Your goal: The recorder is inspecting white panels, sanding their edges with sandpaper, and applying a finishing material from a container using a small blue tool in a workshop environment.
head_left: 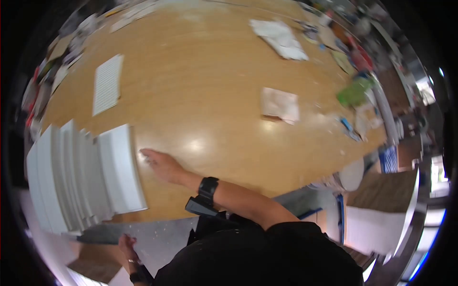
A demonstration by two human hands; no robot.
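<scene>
A fanned row of overlapping white sheets or thin panels (121, 167) lies along the left front of the wooden table (191, 95). Just right of its last piece, over the tabletop, is my right hand (164, 166). Its fingers stretch leftward, slightly blurred, and nothing shows in them; a black band circles the wrist. Below the table's front edge, near the lower end of the row, hangs my left hand (128, 245). It is small and smeared, so its finger pose is unclear, and I see nothing held there.
A printed white sheet (107, 85) lies at the far left. On the right are a pale folded cloth or paper (280, 105) and a crumpled white piece (279, 39). Clutter with a green bag (355, 93) lines the right edge; a carton (379, 214) stands beyond.
</scene>
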